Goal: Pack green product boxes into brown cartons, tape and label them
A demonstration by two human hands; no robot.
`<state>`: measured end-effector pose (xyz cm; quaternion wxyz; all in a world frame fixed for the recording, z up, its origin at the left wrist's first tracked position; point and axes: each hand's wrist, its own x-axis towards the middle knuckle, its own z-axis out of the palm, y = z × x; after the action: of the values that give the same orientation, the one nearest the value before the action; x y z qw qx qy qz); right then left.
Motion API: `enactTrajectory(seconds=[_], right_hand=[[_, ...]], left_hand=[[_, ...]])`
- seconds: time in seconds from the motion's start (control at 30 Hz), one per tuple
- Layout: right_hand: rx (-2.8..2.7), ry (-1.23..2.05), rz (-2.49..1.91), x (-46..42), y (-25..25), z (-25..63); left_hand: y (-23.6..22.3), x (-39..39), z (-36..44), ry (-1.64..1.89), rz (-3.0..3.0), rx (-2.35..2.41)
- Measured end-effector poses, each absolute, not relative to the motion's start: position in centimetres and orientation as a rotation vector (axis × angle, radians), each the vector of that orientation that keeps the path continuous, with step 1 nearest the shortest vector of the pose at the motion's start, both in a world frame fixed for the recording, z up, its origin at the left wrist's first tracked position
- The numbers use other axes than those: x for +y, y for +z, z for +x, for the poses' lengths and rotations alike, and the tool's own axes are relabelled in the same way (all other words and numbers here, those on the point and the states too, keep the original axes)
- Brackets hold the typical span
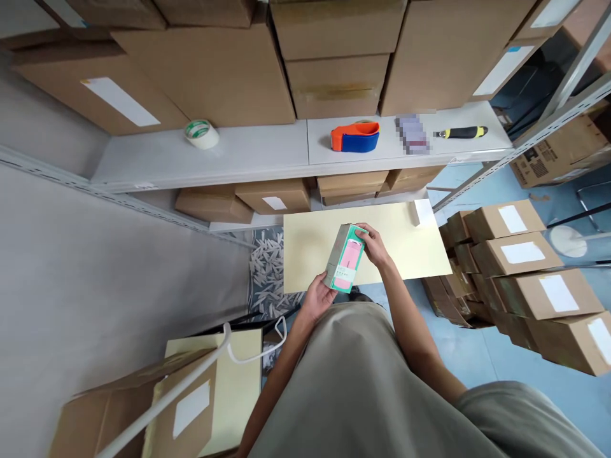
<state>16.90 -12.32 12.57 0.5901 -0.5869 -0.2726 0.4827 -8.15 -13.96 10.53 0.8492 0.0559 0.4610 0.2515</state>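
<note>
A small green product box [351, 262] with a pink item pictured on its front is held up, tilted, between both hands. My left hand [319, 296] grips its lower left corner. At the upper right corner my right hand [373, 243] is closed on it, thumb on the front face. Below the box lies a pale yellow board [310, 245]. A small white box [422, 212] stands at the board's far right corner, apart from my hands.
On the grey shelf [267, 149] ahead are a tape roll [203, 135], an orange and blue tape dispenser [356, 137] and a black-yellow cutter [462, 132]. Stacked cartons [534, 254] stand right. A white metal bar [167, 388] crosses the lower left, near another carton [191, 407].
</note>
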Motion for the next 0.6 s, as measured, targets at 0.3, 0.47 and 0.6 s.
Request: enactTrajectory(seconds=[0.3,0.47,0.6], right_hand=[[-0.741,1.015,-1.474,-9.9,10.4,22.0],[-0.843,1.176,-1.430,-8.7,11.2,24.4],[-0.860,1.334,-1.274,-8.0,12.3,25.8]], left_hand=[[9.5,-14.4,-2.7,0.671,0.557,1.081],[10.1,-15.2,-1.1,0.699,0.417,1.090],[10.5,-15.2,-0.9,0.712,0.250,1.055]])
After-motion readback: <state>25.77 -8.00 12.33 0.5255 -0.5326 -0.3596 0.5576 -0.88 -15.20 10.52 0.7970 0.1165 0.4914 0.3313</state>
